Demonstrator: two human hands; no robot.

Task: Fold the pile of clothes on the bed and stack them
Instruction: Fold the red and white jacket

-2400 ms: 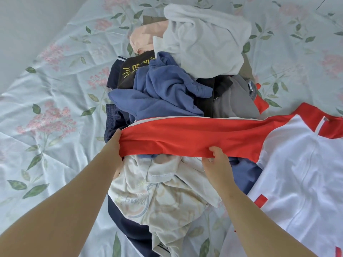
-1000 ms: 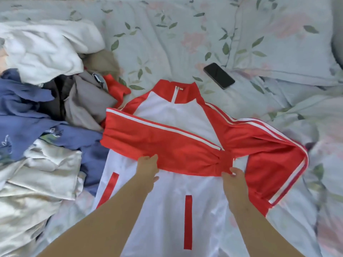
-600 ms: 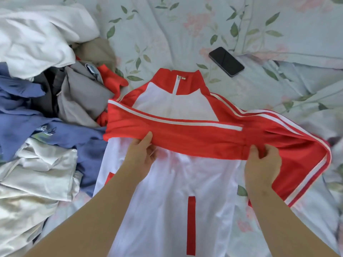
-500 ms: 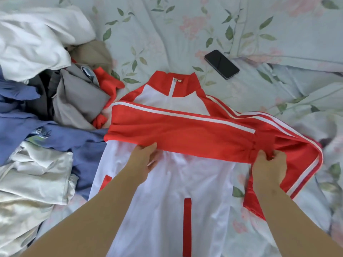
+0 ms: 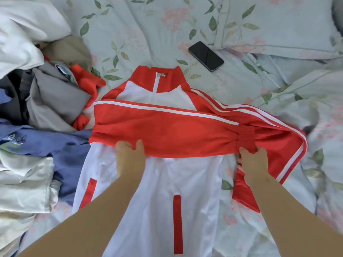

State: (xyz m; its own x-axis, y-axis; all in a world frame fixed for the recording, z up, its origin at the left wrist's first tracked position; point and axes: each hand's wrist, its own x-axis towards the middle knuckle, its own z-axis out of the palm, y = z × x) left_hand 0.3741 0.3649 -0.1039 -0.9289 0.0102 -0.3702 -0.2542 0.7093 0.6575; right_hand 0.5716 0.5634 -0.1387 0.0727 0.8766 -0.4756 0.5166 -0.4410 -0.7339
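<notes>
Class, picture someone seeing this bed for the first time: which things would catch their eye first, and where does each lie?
A red and white zip-up track jacket lies flat mid-bed, its red sleeve folded across the chest and gripped by the left hand and right hand. A heap of unfolded clothes sits to its left, and a black smartphone lies on the floral sheet beyond the collar.

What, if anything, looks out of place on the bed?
A black phone lies on the sheet just beyond the collar of the jacket, beside the pillow: the only thing there that isn't clothing or bedding. Nothing looks spilled or damaged.
</notes>
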